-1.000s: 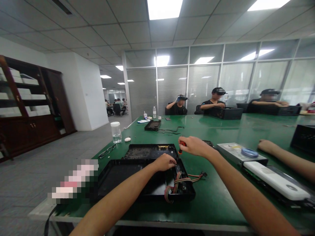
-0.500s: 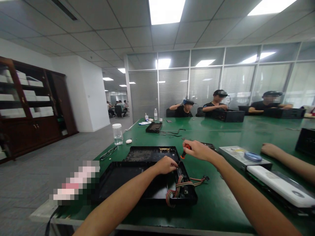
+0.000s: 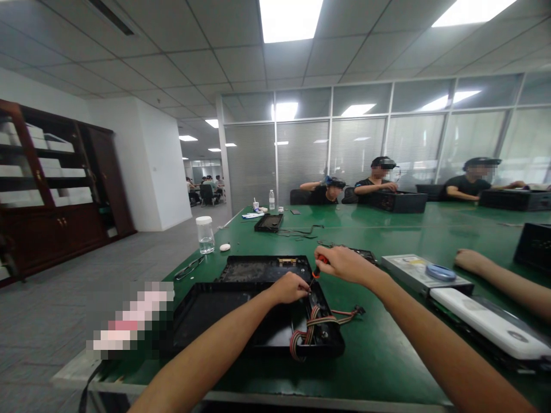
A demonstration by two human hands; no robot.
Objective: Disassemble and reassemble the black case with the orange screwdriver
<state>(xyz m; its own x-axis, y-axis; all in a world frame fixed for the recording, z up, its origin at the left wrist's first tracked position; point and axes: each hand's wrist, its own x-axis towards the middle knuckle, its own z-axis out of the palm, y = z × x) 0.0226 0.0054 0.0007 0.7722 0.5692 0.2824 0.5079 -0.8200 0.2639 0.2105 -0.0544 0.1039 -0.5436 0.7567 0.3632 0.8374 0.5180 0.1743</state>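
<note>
A screwdriver [image 3: 322, 261] with a red and black handle is gripped in my right hand [image 3: 340, 264], its shaft slanting down to the left. The tip meets the area by the fingers of my left hand [image 3: 291, 288], which are pinched at the inner right side of a black casing [image 3: 202, 304]. What those fingers hold is too small to make out. Striped ribbon cables [image 3: 316, 330] loop over the casing's right end, and a connector [image 3: 359, 310] hangs past its edge. Behind it lies a second black panel [image 3: 253, 268] with a brass-coloured part [image 3: 287, 261].
On the left stand a lidded jar [image 3: 205, 236] and a white round object [image 3: 225, 248] near cables [image 3: 189, 268]. At right are a metal box [image 3: 408, 269] with a blue ring [image 3: 441, 272], a white device [image 3: 491, 321] and another person's arm [image 3: 503, 278]. Co-workers sit across the green table [image 3: 387, 355].
My right hand has moved slightly left with the screwdriver, bringing its shaft down to my left fingertips. My left hand stays in place. A co-worker at far right has shifted.
</note>
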